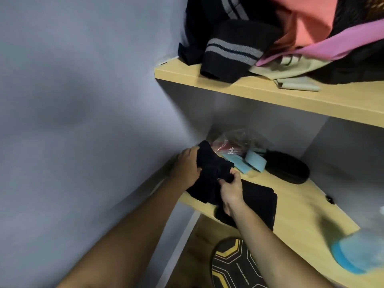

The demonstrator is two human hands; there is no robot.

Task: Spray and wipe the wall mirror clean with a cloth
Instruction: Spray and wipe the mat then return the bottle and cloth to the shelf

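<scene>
A dark navy cloth point(209, 171) is bunched between both hands above the left end of the lower wooden shelf point(299, 206). My left hand point(187, 165) grips its upper left part, fingers curled round the fabric. My right hand point(230, 188) pinches its lower right edge. A blurred blue and clear object point(357, 254), possibly a spray bottle, lies at the shelf's right front; I cannot tell for sure. No mirror is in view.
A folded black item point(257, 206) lies on the lower shelf under my right wrist. Behind are a plastic bag point(234, 142), light blue bands point(253, 163) and a black pouch point(286, 167). The upper shelf point(270, 90) holds piled clothes. A grey wall point(83, 100) stands left.
</scene>
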